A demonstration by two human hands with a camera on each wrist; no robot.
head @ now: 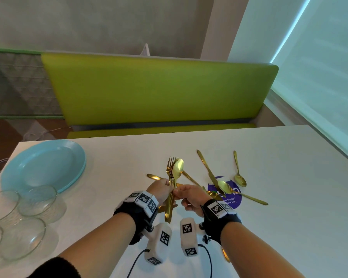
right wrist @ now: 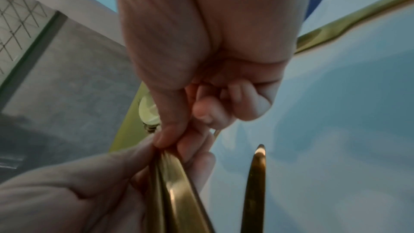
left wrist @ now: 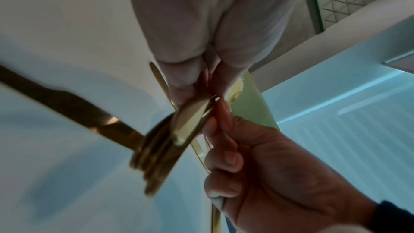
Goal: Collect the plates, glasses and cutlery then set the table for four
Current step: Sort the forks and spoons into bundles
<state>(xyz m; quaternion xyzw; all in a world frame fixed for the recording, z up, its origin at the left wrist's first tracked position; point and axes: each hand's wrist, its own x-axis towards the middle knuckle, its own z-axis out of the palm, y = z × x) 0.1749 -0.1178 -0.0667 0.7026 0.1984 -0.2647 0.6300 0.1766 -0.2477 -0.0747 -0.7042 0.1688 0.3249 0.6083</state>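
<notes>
Clutching gold cutlery [head: 171, 183], left hand [head: 162, 190] (right hand [head: 191, 195] apparently pinching it).

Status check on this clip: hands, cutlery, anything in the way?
Left hand grips gold cutlery bundle, forks up. Right hand pinches the same bundle. Loose knife and spoons on table; plates, glasses stacked left. Nothing blocking.

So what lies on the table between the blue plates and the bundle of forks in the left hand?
Nothing: in the head view the white table is bare between the blue plates and the fork bundle gripped by the left hand.
</notes>
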